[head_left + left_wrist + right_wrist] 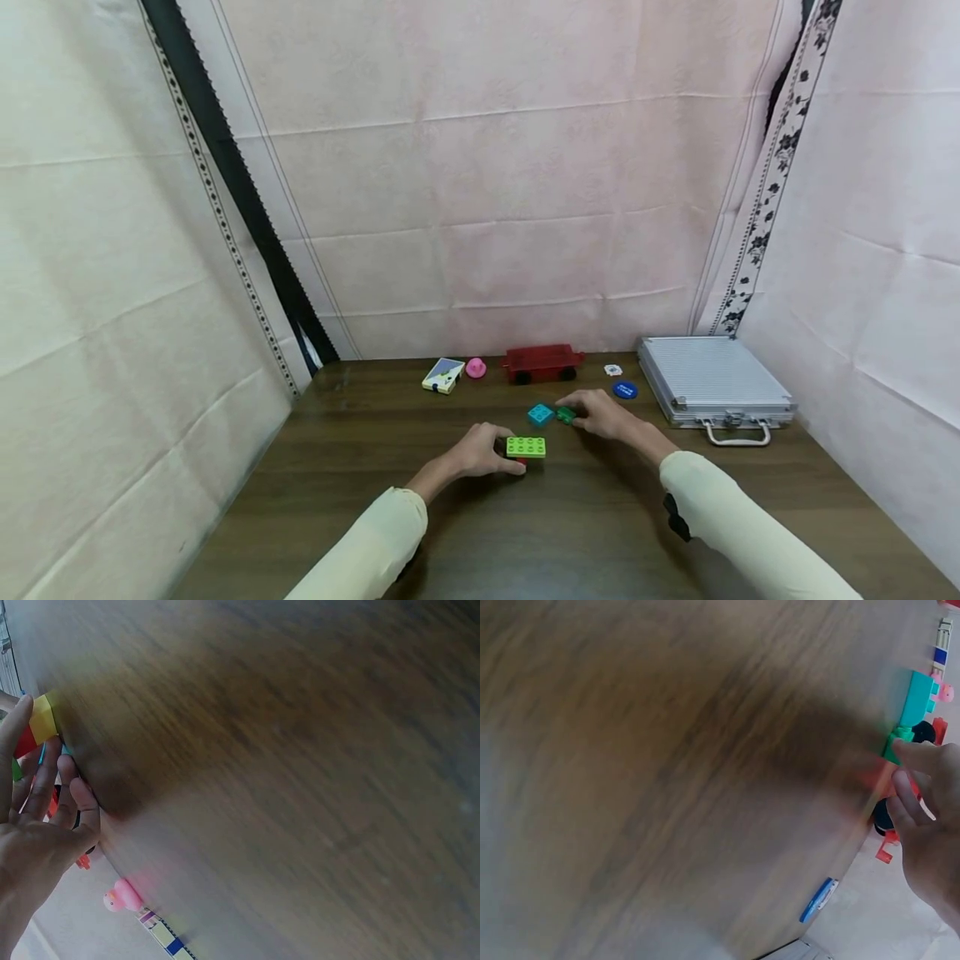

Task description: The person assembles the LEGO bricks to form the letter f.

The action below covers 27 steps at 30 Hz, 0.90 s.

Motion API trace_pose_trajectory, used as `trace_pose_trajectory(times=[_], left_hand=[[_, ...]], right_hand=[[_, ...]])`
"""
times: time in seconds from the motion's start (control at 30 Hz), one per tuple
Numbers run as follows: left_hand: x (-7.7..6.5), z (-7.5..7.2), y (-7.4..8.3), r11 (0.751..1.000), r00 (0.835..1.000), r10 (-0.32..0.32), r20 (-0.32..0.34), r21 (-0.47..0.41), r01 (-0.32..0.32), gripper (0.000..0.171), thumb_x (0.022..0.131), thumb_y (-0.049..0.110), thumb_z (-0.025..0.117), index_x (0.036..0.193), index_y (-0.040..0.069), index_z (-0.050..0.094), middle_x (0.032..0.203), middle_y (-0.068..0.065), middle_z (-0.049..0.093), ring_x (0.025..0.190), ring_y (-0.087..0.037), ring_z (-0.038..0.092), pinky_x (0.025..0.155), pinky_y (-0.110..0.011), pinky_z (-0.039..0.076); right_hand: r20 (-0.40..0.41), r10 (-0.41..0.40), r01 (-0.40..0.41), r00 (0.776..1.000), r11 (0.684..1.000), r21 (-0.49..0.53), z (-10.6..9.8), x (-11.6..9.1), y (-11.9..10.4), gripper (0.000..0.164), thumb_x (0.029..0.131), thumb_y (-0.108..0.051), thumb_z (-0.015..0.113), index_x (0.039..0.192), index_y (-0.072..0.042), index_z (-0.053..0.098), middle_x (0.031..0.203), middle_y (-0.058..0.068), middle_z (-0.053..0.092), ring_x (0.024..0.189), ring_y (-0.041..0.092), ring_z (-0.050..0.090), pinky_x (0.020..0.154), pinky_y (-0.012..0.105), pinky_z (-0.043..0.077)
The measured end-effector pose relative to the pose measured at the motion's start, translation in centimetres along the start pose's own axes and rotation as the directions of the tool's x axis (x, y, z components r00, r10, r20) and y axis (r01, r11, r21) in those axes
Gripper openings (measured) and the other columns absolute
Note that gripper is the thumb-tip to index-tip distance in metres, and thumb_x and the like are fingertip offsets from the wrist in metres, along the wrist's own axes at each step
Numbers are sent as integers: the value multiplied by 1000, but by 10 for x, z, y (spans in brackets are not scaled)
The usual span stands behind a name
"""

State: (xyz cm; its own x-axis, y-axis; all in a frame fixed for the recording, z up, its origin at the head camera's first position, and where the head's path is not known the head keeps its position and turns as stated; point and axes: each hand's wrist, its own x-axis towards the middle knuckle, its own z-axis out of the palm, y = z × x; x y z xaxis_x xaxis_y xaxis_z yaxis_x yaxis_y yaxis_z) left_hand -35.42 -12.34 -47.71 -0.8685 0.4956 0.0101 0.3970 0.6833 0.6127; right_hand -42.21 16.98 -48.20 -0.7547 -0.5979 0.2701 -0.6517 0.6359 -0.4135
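Observation:
My left hand (478, 452) holds a small stack of toy building bricks (526, 447) between thumb and fingers. Lime green is on top, with red below, and yellow at the bottom shows in the left wrist view on the stack (45, 720). To the right and farther back, my right hand (600, 414) has thumb and forefinger about a small dark green brick (566, 414) on the table. A teal brick (540, 414) sits just left of that green brick, close beside it in the right wrist view.
A red toy wagon base (543, 364) with black wheels stands behind the hands. Left of it are a pink rubber duck (476, 367) and a card box (444, 375). A blue disc (625, 390), a white tag (612, 370) and a silver case (716, 379) lie at right.

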Motion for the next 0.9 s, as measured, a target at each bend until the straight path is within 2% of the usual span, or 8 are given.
trace_pose_trajectory(times=[0.23, 0.4, 0.6, 0.7, 0.83, 0.9], left_hand=[[1, -1, 3, 1000, 1000, 4, 3, 10, -4, 50, 84, 36, 89, 124, 9, 73, 103, 7, 70, 89, -4, 59, 83, -26, 52], [1, -1, 5, 1000, 1000, 5, 3, 7, -5, 51, 84, 34, 89, 125, 8, 72, 104, 6, 70, 90, -4, 59, 83, -26, 52], [0, -1, 4, 1000, 1000, 2, 8, -2, -2, 51, 84, 32, 89, 125, 7, 72, 104, 5, 70, 89, -5, 60, 83, -27, 52], [0, -1, 3, 1000, 1000, -2, 13, -3, 2, 52, 84, 33, 89, 126, 8, 71, 105, 5, 70, 90, -5, 59, 83, -28, 52], [-1, -3, 2, 1000, 1000, -6, 18, -19, 7, 53, 84, 36, 89, 128, 11, 70, 107, 6, 69, 92, -7, 60, 85, -28, 52], [-2, -4, 1, 999, 1000, 0, 19, -41, 1, 52, 85, 36, 88, 128, 14, 70, 109, 5, 68, 94, -11, 61, 85, -29, 53]], right_hand=[[17, -34, 34, 999, 999, -35, -2, -4, 3, 42, 92, 8, 72, 133, 0, 68, 125, 18, 67, 114, 35, 65, 91, 48, 56], [39, -26, 27, 999, 999, -31, -7, -8, 2, 41, 94, 4, 72, 135, -1, 67, 124, 18, 64, 111, 33, 64, 91, 48, 55], [6, -38, 38, 999, 999, -12, -10, -9, 0, 35, 93, -1, 75, 127, -1, 67, 116, 14, 67, 106, 31, 66, 90, 47, 55], [-7, -17, 17, 1000, 1000, 10, -12, -9, -3, 34, 91, -4, 79, 123, -4, 66, 111, 9, 69, 105, 28, 67, 90, 45, 56], [-6, 15, -15, 1000, 999, 44, -14, -9, -9, 34, 90, -7, 81, 120, -7, 65, 108, 6, 70, 104, 27, 68, 89, 45, 56], [-7, 2, -1, 1000, 999, 48, -16, -9, -13, 35, 91, -8, 80, 122, -6, 65, 109, 8, 71, 104, 29, 69, 89, 46, 57]])
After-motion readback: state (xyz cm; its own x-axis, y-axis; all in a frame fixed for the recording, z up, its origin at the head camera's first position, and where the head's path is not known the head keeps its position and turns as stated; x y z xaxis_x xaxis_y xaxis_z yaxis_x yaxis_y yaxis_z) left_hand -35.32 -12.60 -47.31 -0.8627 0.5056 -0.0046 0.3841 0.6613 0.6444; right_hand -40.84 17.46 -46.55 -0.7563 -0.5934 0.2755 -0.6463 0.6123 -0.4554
